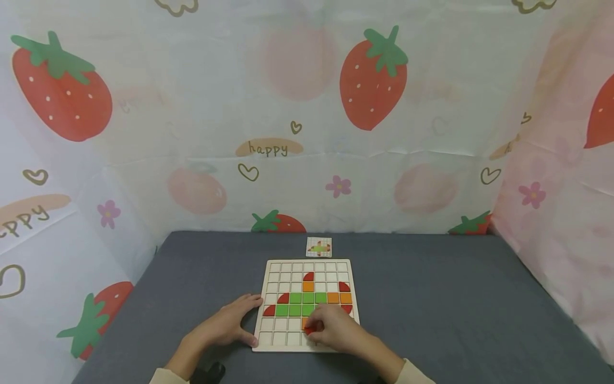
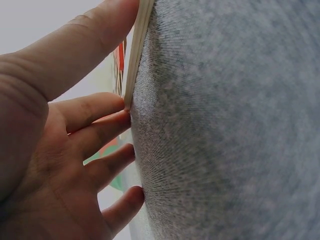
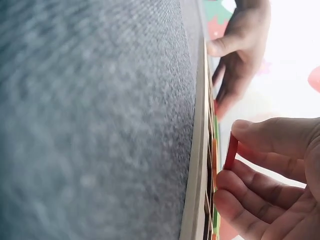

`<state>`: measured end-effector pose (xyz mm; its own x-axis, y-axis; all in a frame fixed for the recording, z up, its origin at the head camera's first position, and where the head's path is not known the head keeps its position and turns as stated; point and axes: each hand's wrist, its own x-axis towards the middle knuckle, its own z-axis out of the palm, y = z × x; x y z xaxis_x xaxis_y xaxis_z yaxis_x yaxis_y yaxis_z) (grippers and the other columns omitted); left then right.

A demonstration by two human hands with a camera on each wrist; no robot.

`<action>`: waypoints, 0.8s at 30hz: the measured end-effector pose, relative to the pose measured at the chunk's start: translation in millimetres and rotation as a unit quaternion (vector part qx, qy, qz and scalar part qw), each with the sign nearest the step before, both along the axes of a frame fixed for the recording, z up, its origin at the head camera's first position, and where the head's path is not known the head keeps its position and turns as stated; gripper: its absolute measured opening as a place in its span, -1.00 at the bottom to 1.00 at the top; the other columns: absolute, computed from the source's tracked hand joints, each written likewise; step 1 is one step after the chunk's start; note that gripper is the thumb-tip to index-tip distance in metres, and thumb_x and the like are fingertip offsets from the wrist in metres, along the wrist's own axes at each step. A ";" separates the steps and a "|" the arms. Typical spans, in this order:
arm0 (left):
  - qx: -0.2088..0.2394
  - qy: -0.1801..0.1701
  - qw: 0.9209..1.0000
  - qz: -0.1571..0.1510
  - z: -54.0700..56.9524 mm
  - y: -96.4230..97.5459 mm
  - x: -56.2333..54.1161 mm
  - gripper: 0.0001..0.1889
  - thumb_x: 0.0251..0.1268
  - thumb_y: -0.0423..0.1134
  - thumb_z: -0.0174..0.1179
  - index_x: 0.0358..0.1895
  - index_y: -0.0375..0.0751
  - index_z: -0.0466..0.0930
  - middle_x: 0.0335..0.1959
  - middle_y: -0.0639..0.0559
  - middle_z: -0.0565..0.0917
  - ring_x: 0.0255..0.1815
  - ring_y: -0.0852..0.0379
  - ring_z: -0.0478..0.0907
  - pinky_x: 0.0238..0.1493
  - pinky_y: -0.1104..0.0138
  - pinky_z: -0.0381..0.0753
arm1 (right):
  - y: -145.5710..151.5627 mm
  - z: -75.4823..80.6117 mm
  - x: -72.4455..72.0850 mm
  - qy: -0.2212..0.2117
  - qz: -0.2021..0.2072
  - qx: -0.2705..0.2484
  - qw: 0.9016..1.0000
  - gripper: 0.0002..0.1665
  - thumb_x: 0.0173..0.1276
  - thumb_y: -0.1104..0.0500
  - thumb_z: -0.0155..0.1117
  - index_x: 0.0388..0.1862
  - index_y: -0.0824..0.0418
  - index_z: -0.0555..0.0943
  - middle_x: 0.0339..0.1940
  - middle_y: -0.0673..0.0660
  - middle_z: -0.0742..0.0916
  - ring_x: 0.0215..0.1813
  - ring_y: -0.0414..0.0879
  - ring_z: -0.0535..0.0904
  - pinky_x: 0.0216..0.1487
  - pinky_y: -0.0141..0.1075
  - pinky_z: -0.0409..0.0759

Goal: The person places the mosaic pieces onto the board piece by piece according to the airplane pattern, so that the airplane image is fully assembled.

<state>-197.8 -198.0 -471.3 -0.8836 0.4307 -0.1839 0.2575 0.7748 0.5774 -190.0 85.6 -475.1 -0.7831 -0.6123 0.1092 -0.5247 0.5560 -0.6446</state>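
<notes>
A pale wooden grid board (image 1: 280, 338) lies on the grey cloth, holding green square tiles (image 1: 295, 297), orange square tiles (image 1: 333, 298) and red rounded-corner tiles (image 1: 269, 310). My left hand (image 1: 230, 321) is at the board's left side. In the left wrist view its thumb and index finger (image 2: 95, 109) touch the board's edge, the fingers spread and nearly straight. Above the lower middle cells, my right hand (image 1: 338, 326) pinches a small red tile (image 3: 231, 152) between thumb and fingertips. It covers part of the board in the head view.
Just behind the board lies a small pattern card (image 1: 318, 247) printed with a similar coloured shape on a grid. Grey cloth (image 1: 431, 298) covers the table. Hanging fabric with strawberry prints (image 1: 374, 80) encloses the back and sides.
</notes>
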 end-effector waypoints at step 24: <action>-0.004 0.004 1.000 0.003 -2.3 0.0 -0.4 -0.02 -0.22 -0.08 0.55 0.39 -0.34 0.33 0.45 -0.19 0.34 0.53 -0.30 0.11 0.33 -0.31 0.15 | -10.7 -0.2 3.4 0.069 0.017 0.087 0.994 -0.95 0.11 0.25 0.46 -0.42 0.14 0.73 -0.47 -0.13 0.59 -0.39 -0.39 0.35 -0.33 -0.54 0.41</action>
<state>-198.2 -198.0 -473.6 -0.8875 0.4239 -0.1807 0.2568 0.7806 0.5699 -186.6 74.9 -475.3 -0.7460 -0.6578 0.1037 -0.6221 0.6328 -0.4610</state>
